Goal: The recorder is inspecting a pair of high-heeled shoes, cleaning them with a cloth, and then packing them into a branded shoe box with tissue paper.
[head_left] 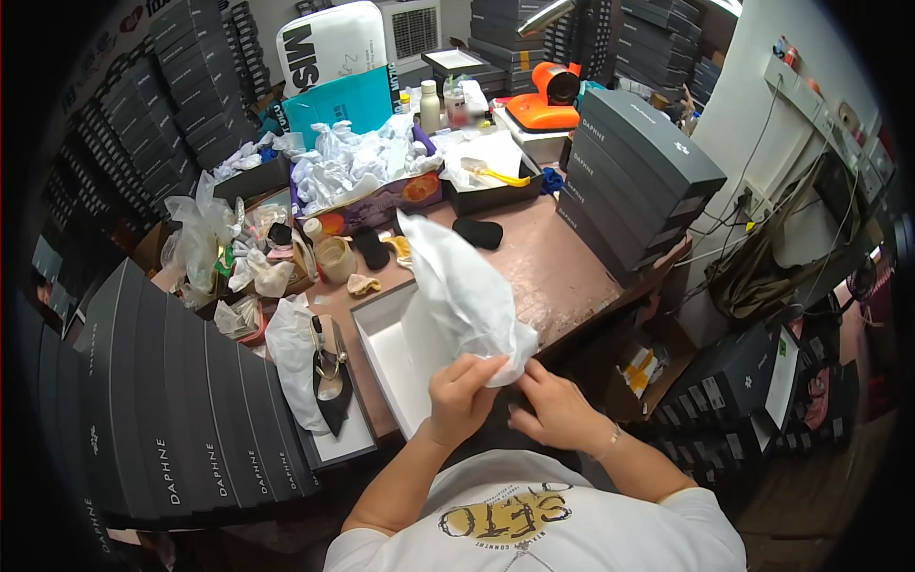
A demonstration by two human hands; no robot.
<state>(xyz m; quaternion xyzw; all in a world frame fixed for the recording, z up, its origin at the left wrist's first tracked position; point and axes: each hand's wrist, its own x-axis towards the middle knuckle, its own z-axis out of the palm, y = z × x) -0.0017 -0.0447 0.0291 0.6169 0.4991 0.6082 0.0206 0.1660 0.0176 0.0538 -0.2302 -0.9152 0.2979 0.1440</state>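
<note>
A long, puffy bundle of white tissue paper rises in front of me, its contents hidden. My left hand pinches its near end. Close beside it, my right hand is closed at the bundle's lower right corner, fingertips on the paper. Beneath and to the left lies an open grey shoebox with a white inside, partly covered by the bundle. Further left, a dark pointed shoe with a metal-trimmed strap lies against more white paper.
Stacked dark shoeboxes stand at the left, others at the right. A purple box of crumpled paper sits at the back. Nearer are a jar, two black pads and an orange device.
</note>
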